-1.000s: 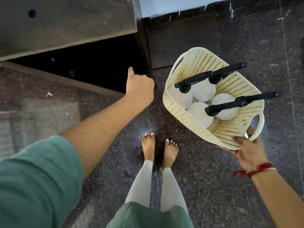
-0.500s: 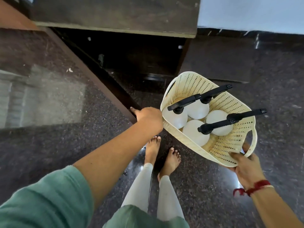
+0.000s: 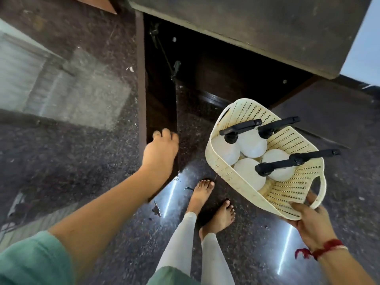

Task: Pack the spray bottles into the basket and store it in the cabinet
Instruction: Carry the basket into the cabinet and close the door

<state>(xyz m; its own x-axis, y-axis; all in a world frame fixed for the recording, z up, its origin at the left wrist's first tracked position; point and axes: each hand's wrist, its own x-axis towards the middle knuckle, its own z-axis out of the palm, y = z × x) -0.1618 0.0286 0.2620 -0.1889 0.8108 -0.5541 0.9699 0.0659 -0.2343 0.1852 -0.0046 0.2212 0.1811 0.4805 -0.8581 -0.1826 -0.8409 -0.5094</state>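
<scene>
- Spray bottles [image 3: 251, 144], four white ones with black trigger heads, are standing upright in the cream perforated basket [image 3: 292, 140].
- The basket is hanging in the air, tilted, to the right of the open cabinet [image 3: 205, 79].
- The right hand [image 3: 308, 221] is gripping the basket's near rim beside its handle.
- The left hand [image 3: 160, 150] is reaching to the edge of the dark cabinet door [image 3: 141, 79]; whether its fingers are closing on it is not visible.
- Bare feet are standing on the speckled floor [image 3: 257, 243].

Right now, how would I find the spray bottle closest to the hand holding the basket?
Find the cream basket held by the right hand. Four white spray bottles stand inside. Yours is the bottle nearest that hand, with its black nozzle reaching furthest past the rim.
</scene>
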